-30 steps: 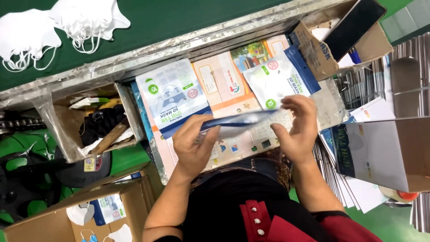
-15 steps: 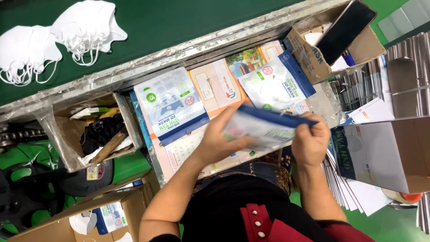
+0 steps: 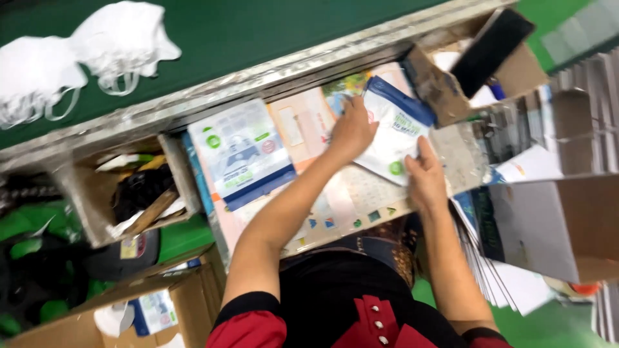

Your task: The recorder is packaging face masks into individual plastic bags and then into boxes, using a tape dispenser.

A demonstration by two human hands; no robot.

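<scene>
- Nearest, the right hand (image 3: 425, 177) lies with fingers mostly straight, its tips pressing the lower right edge of a white pouch (image 3: 394, 132) with a blue top.
- Just beyond, the left hand (image 3: 351, 132) rests palm down, fingers loosely curled, on the pouch's left edge; neither hand grips it.
- Flat on the worktop (image 3: 335, 206), the pouch sits near a cardboard box (image 3: 445, 87).
- Left lies a pouch stack (image 3: 242, 158).
- Farthest, white masks (image 3: 122, 45) rest on the green belt (image 3: 271, 29).
</scene>
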